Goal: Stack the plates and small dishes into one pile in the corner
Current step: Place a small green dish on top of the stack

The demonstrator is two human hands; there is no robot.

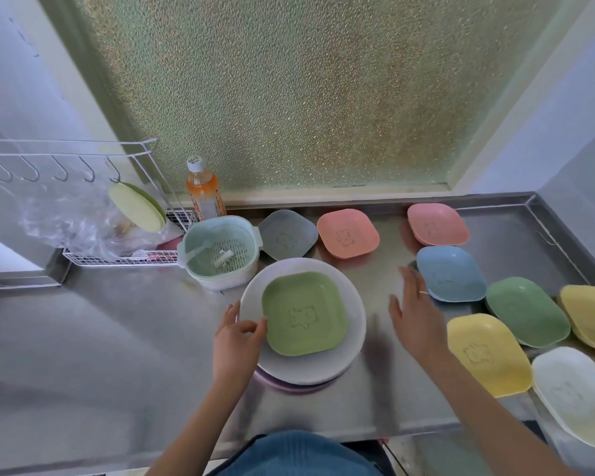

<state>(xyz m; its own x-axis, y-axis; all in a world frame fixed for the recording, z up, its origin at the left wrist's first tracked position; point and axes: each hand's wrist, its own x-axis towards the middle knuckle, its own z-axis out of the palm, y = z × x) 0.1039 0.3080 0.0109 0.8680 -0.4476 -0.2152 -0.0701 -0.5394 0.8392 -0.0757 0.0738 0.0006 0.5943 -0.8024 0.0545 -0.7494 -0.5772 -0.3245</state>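
A light green square dish lies on a white round plate that tops a small pile with a pink plate underneath, at the counter's middle. My left hand pinches the green dish's left edge, thumb and fingers curled. My right hand hovers with straight fingers between the pile and a blue dish. Loose dishes lie around: a grey dish, two pink dishes, a dark green dish, yellow dishes and a white dish.
A mint strainer bowl stands left of the pile, with an orange drink bottle behind it. A white wire rack with a plastic bag and a green lid sits at the left. The steel counter has a raised rim at the right corner.
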